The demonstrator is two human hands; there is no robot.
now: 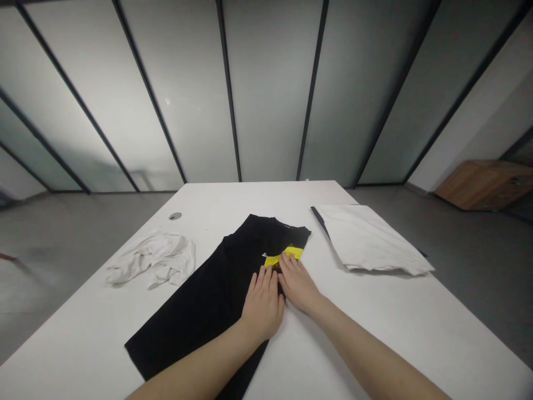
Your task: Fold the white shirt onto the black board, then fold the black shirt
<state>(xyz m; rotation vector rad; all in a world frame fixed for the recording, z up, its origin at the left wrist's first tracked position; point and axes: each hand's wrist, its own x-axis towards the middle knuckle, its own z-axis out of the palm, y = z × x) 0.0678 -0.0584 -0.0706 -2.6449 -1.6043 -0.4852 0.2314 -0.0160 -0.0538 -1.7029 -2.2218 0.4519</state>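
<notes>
A black T-shirt (204,294) with a yellow print lies flat on the white table (316,355), slanting from the near left toward the far right. Its collar end points away from me. My left hand (264,303) rests palm down on the shirt, fingers stretched out just below the print. Beside it, my right hand (297,282) lies flat with its fingertips on the yellow print, which it partly covers. The two hands are close together near the shirt's right edge. My left forearm hides some of the lower part of the shirt.
A crumpled white cloth (156,258) lies on the left of the table. On the right is a flat stack of folded white fabric (370,239) with dark cloth showing beneath. A round grommet (175,216) is set in the tabletop. Behind stand frosted glass panels (270,94).
</notes>
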